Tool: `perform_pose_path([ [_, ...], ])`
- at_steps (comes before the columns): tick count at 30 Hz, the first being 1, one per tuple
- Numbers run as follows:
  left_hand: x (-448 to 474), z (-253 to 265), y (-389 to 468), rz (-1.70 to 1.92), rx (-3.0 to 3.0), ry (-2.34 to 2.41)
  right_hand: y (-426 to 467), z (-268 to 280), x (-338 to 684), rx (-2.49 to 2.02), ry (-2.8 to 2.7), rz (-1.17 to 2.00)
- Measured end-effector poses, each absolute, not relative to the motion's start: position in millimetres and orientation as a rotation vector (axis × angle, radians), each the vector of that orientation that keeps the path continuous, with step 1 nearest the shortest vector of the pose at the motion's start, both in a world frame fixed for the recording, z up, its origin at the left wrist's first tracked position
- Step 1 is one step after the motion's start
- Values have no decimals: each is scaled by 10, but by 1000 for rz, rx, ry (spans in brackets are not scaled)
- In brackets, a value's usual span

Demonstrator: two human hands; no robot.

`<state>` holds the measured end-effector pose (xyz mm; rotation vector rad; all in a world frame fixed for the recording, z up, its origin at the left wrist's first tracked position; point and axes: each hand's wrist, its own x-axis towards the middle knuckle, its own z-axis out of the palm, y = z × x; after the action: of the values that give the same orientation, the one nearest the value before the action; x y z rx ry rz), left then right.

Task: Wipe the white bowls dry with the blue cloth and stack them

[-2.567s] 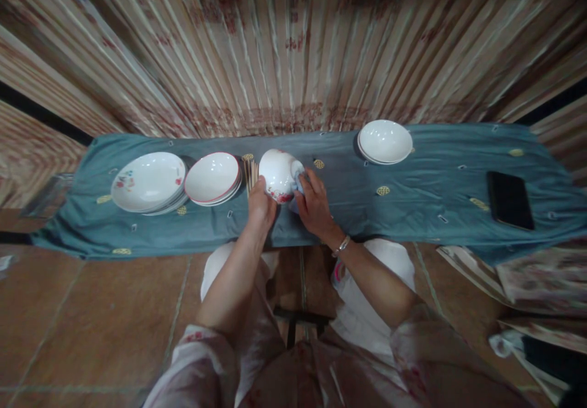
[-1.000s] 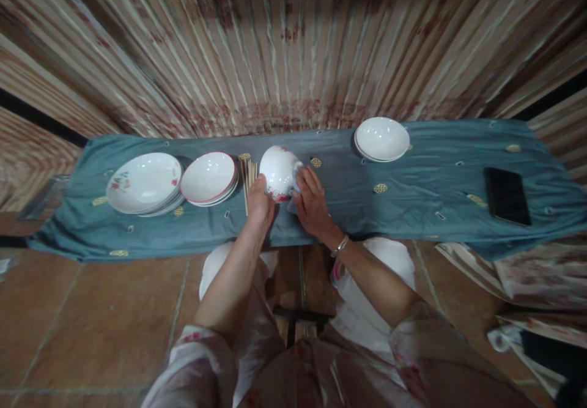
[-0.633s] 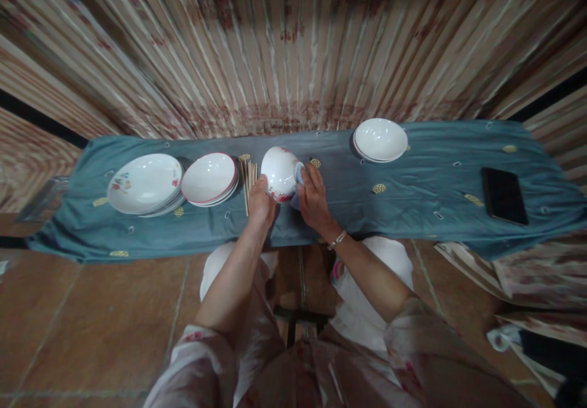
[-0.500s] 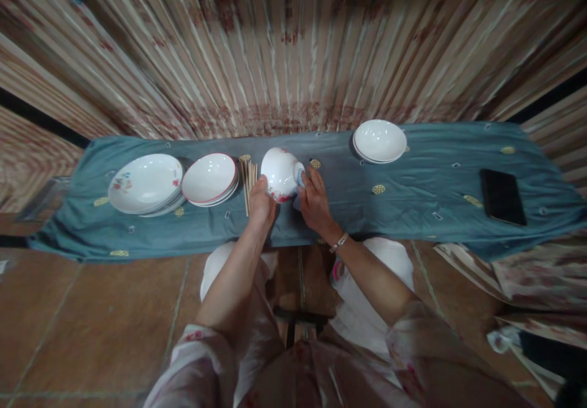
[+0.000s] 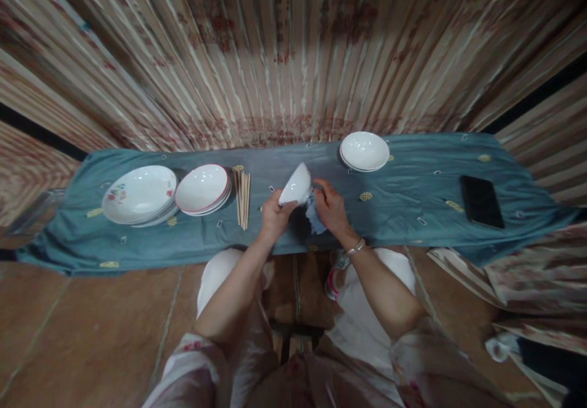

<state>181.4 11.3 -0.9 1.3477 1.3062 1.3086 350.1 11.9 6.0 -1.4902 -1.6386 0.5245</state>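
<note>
A white bowl [image 5: 296, 185] is tilted on its side above the cloth-covered table, its rim to the left. My left hand [image 5: 275, 215] is closed on the bowl's lower rim, thumb along its side. My right hand [image 5: 331, 207] is closed on a light blue cloth [image 5: 315, 215], which hangs below the fingers beside the bowl's base. The right index finger reaches toward the bowl; whether it touches is hard to see. Left of the bowl lie several chopsticks [image 5: 243, 199], side by side.
Stacked red-rimmed bowls [image 5: 202, 189] and stacked floral plates [image 5: 140, 195] stand on the left of the teal tablecloth [image 5: 257, 243]. Further right are stacked white bowls [image 5: 365, 151] and a black tablet-like object [image 5: 481, 201]. A pleated curtain [image 5: 284, 59] hangs behind the table.
The bowl has turned from showing its round outside to a narrower side view. The blue cloth now hangs lower, away from the base. The whole view has shifted slightly.
</note>
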Motion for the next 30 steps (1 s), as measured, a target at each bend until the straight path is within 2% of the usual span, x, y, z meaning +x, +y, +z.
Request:
perform_pose_path([
  [7, 2004, -121, -9, 949, 2315, 1373, 95, 189, 3801, -1633, -1676, 747],
  [15, 2189, -144, 36, 884, 2600, 1294, 115, 67, 3966, -1574, -1312, 967],
  [19, 2320, -118, 92, 1076, 2479, 1364, 163, 88, 4047, -1455, -1185, 928],
  [24, 2539, -78, 311, 1344, 2056, 1310, 321, 169, 4231, -1358, -1066, 756],
  [30, 3076, 33, 997, 1360, 1415, 1090, 567, 226, 4492, -1408, -1077, 525],
])
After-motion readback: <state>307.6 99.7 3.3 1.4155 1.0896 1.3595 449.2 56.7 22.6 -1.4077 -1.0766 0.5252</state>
